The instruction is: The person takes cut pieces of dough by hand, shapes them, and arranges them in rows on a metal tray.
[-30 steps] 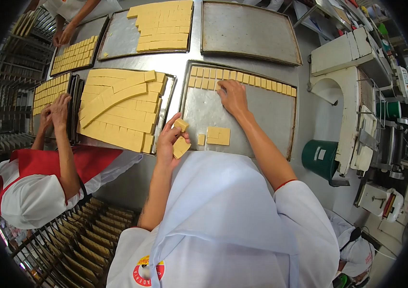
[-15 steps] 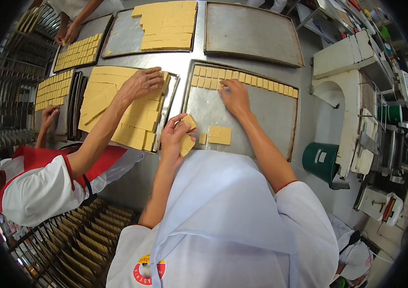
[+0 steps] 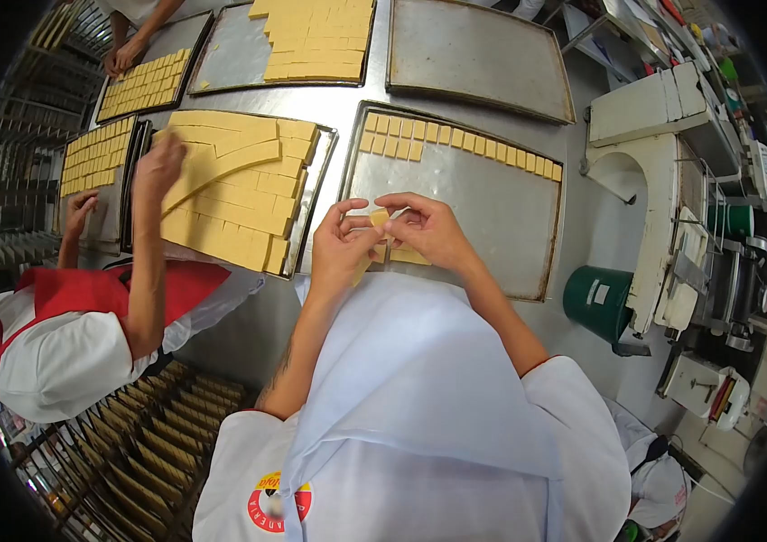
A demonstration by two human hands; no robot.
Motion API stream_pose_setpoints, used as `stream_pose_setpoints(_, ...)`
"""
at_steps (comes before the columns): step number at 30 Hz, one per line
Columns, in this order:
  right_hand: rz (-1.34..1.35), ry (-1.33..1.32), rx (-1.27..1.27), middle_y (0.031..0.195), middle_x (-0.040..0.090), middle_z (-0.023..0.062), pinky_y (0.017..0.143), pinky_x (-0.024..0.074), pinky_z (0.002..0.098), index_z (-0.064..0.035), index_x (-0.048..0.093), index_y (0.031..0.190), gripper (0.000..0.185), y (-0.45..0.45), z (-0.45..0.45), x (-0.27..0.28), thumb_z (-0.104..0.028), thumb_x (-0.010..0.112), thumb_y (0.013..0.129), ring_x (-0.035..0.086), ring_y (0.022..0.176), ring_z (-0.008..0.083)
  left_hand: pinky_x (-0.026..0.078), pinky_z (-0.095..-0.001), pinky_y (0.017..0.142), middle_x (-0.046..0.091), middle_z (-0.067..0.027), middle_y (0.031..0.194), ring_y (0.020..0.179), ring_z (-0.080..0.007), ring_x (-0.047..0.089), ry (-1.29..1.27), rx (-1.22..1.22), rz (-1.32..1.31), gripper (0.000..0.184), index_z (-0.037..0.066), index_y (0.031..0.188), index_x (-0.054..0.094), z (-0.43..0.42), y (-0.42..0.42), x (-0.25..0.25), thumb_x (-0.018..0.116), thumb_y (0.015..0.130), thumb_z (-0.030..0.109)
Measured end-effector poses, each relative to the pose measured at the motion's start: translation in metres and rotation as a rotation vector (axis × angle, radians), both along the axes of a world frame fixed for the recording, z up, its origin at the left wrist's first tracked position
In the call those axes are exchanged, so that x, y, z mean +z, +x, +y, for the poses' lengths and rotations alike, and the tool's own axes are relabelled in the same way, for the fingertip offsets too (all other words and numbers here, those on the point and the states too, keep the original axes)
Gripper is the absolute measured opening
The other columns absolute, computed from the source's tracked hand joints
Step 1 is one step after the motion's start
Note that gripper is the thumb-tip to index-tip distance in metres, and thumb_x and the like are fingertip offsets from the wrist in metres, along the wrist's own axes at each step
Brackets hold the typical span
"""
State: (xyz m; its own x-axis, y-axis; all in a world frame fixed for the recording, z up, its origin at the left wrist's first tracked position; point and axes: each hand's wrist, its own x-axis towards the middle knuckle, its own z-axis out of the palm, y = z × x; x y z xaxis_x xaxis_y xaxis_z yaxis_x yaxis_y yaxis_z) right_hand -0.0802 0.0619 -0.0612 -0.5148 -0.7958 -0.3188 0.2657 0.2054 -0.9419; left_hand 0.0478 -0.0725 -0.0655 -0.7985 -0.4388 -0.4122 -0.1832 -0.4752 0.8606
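1. The left hand and right hand meet above the near side of a metal baking tray, both pinching a small dough piece between their fingertips.
2. A larger dough block, partly hidden, shows below the left fingers.
3. Along the tray's far edge runs a row of cut dough pieces, with a shorter row just nearer, at the left.
4. Left of this tray, dough strips lie on another; a co-worker's blurred hand is at their left side.
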Motion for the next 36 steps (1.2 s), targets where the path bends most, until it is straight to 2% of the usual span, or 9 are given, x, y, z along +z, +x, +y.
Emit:
stream_pose_setpoints(3,-0.002,-0.057,-0.01,0.107,0.062,0.007,0.072,0.0587,0.0263,-0.0005,0.062,0.127,0.035,0.001,0.001,-0.007,-0.003,0.064,0.092,0.065,0.087,0.0104,0.054,-0.0264,0.059,0.07,-0.0106,0.1,0.08,-0.0147,0.069,-0.006,-0.019,0.014,0.047,0.0,0.129,0.049,0.0,0.0,-0.005,0.071,0.087,0.002)
stream_pose_setpoints(9,-0.115,-0.143,-0.041,0.107,0.062,0.0074,0.073,0.0586,0.0272,0.001,0.06,0.129,0.035,0.002,0.005,-0.012,-0.002,0.061,0.093,0.066,0.088,0.0137,0.055,-0.0265,0.061,0.069,-0.0136,0.1,0.082,-0.0164,0.07,0.082,-0.018,0.016,0.044,-0.001,0.128,0.049,-0.001,0.002,-0.003,0.068,0.089,0.003)
stream_pose_setpoints(14,-0.307,-0.209,-0.097,0.106,0.063,0.0072,0.074,0.0582,0.0289,0.0008,0.06,0.128,0.035,-0.013,0.016,-0.019,-0.006,0.062,0.094,0.068,0.088,0.0172,0.057,-0.0294,0.062,0.068,-0.0157,0.105,0.084,-0.0202,0.069,0.229,0.025,0.019,0.04,0.0,0.126,0.051,-0.007,0.006,-0.009,0.065,0.089,0.007)
stream_pose_setpoints(17,-0.323,-0.215,-0.162,0.105,0.064,0.0074,0.072,0.0571,0.0283,0.0007,0.063,0.121,0.029,-0.026,0.022,-0.022,-0.008,0.065,0.094,0.069,0.087,0.0174,0.057,-0.0298,0.063,0.067,-0.0179,0.108,0.086,-0.0219,0.069,0.382,0.079,0.062,0.037,0.0,0.124,0.052,-0.012,0.011,-0.012,0.064,0.09,0.007)
stream_pose_setpoints(20,-0.146,-0.082,-0.228,0.098,0.066,0.0067,0.071,0.0562,0.0273,0.0015,0.065,0.114,0.024,-0.046,0.025,-0.042,-0.01,0.066,0.094,0.068,0.085,0.0162,0.057,-0.03,0.063,0.068,-0.0191,0.109,0.088,-0.0228,0.069,0.482,0.092,0.117,0.034,-0.001,0.123,0.053,-0.016,0.016,-0.011,0.063,0.091,0.008)
stream_pose_setpoints(23,0.107,0.222,-0.309,0.089,0.071,0.0068,0.073,0.0562,0.0309,-0.0002,0.068,0.107,0.022,-0.075,0.023,-0.071,-0.012,0.072,0.089,0.069,0.084,0.0172,0.057,-0.0299,0.063,0.068,-0.0198,0.108,0.085,-0.0218,0.069,0.482,0.099,0.088,0.032,-0.001,0.121,0.054,-0.018,0.017,-0.008,0.064,0.093,0.01)
stream_pose_setpoints(26,0.537,0.343,-0.303,0.087,0.073,0.0102,0.074,0.0552,0.0342,-0.0026,0.07,0.103,0.019,-0.095,0.014,-0.092,-0.013,0.072,0.088,0.07,0.083,0.0213,0.057,-0.0292,0.062,0.069,-0.0203,0.105,0.08,-0.0199,0.068,0.39,0.092,0.008,0.031,-0.001,0.119,0.055,-0.018,0.02,-0.013,0.066,0.094,0.013)
stream_pose_setpoints(32,1.046,0.448,-0.206,0.099,0.07,0.011,0.082,0.0528,0.0399,-0.0079,0.072,0.105,0.023,-0.108,-0.009,-0.088,-0.019,0.071,0.086,0.067,0.095,0.0309,0.056,-0.0279,0.061,0.07,-0.0209,0.102,0.076,-0.0179,0.068,0.269,0.071,-0.067,0.027,0.001,0.111,0.055,-0.015,0.025,-0.014,0.069,0.093,0.015)
stream_pose_setpoints(36,1.036,0.463,-0.216,0.103,0.069,0.009,0.084,0.0522,0.041,-0.0089,0.072,0.107,0.024,-0.105,-0.009,-0.084,-0.018,0.071,0.085,0.065,0.099,0.0311,0.056,-0.028,0.061,0.07,-0.0225,0.105,0.078,-0.0185,0.069,0.256,0.09,-0.082,0.026,0.003,0.106,0.052,-0.015,0.027,-0.015,0.07,0.092,0.014)
